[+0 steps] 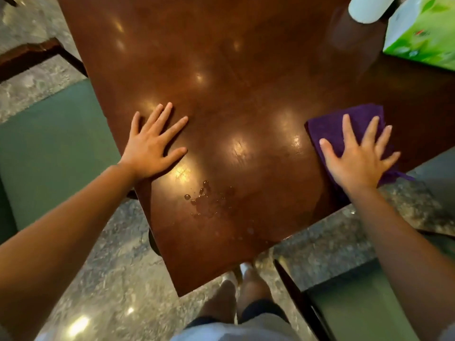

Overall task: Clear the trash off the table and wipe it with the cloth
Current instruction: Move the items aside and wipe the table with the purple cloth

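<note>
Flat right hand (358, 161) on fuzzy purple cloth (344, 124), glossy wooden table (221, 82), beaded droplets (202, 195)

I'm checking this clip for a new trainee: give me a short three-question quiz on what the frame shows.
1. True or false: the purple cloth lies under the right hand.
2. What sits on the table between the two hands, nearer the person?
A. crumpled paper
B. water droplets
C. a cup
3. Fill in: the left hand rests flat on the bare ____, holding nothing.

Key: 1 true. 2 B, the water droplets are still unwiped. 3 table.
</note>
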